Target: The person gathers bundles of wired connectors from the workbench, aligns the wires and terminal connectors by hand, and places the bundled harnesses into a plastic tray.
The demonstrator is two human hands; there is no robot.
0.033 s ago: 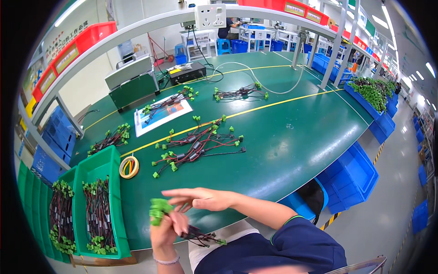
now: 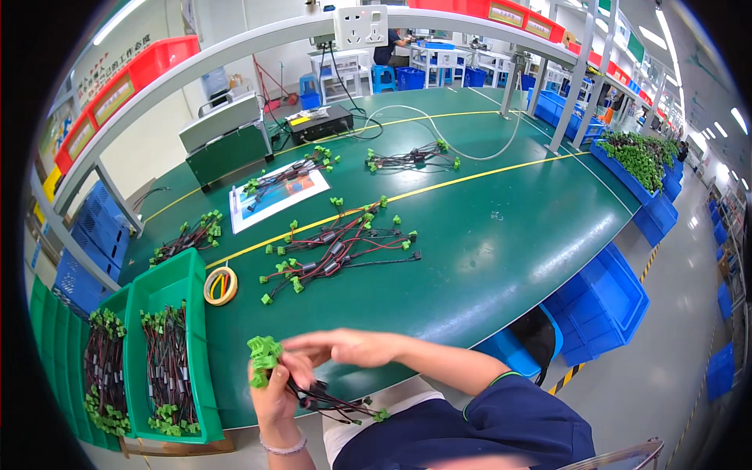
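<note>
Fingers of our left hand (image 2: 274, 392) pinched the bundle of black wires with green plastic connectors (image 2: 265, 362) at the green table's (image 2: 501, 235) near edge, our right hand (image 2: 337, 346) spread flat, best kept taut.

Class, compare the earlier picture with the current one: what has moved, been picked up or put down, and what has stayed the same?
Nothing has visibly changed. The left hand grips the bundle of dark wires with green connectors as before, the right hand reaches across above it, and the wire bundles on the green table, the tape roll and the green bins lie where they were.
</note>
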